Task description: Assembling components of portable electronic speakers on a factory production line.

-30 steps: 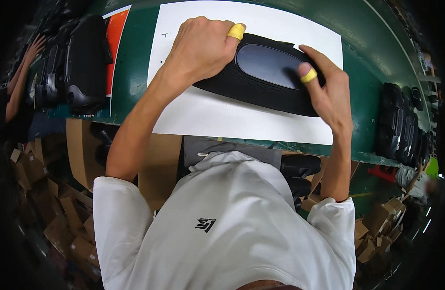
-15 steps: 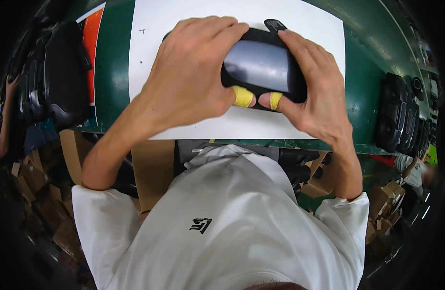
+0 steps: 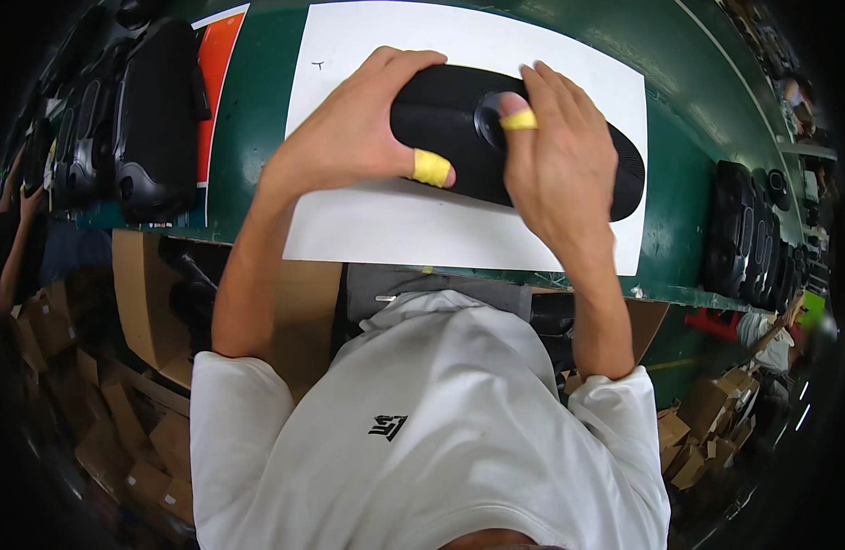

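Note:
A long black speaker (image 3: 441, 115) with rounded ends and a finely ribbed right end lies over the white sheet. My left hand (image 3: 353, 133) is closed round its left end, fingers on the far edge and a yellow-taped thumb on the near edge. My right hand (image 3: 569, 156) grips it right of the middle, fingers across the far side. The right thumb, also taped yellow, rests beside a round glossy disc (image 3: 486, 119) set in the top face and partly covers it. The underside is hidden.
The white sheet (image 3: 349, 229) lies on a green table (image 3: 243, 119). Several black speakers (image 3: 156, 119) stand at the left beside an orange-red sheet (image 3: 220, 69), and more black speakers (image 3: 729, 229) at the right. Cardboard boxes (image 3: 143, 302) are below the near edge. Another person's arm shows far left.
The speaker has been turned: its glossy dark panel no longer shows, and a face with a round disc now does. My right thumb has moved from the near edge onto this face.

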Available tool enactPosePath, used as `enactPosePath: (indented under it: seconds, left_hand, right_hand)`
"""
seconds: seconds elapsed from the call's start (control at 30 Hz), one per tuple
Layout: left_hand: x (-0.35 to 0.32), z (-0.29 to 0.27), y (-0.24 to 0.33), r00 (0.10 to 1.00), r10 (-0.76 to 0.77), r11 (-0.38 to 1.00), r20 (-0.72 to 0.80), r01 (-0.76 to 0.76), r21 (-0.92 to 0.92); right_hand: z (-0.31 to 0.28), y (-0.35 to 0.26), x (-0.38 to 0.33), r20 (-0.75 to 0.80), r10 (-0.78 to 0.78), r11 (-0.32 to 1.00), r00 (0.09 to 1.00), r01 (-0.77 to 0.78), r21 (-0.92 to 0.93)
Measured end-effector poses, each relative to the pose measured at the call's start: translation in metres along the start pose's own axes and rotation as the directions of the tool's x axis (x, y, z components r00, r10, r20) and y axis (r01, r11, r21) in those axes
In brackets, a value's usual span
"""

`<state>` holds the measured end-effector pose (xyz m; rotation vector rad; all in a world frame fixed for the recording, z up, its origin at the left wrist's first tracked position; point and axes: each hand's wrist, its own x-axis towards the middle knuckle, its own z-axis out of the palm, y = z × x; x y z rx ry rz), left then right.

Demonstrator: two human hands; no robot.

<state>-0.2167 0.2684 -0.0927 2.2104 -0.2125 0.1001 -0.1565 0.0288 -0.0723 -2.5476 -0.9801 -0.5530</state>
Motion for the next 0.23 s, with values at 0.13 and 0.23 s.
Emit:
enactPosePath:
  seconds: [0.13,0.23]
  left_hand:
    - [-0.003,0.006,-0.002,0.999,-0.042,0.997,-0.027,0.040,-0.061]
    - [-0.003,0.004,-0.010,0.999,-0.040,0.995,-0.020,0.037,-0.097]
  right_hand:
    - [0.013,-0.010,0.002,0.007,0.050,0.990,0.999,-0.048,-0.131]
    - [0.016,-0.020,0.002,0.022,0.081,0.989,0.996,-0.077,-0.125]
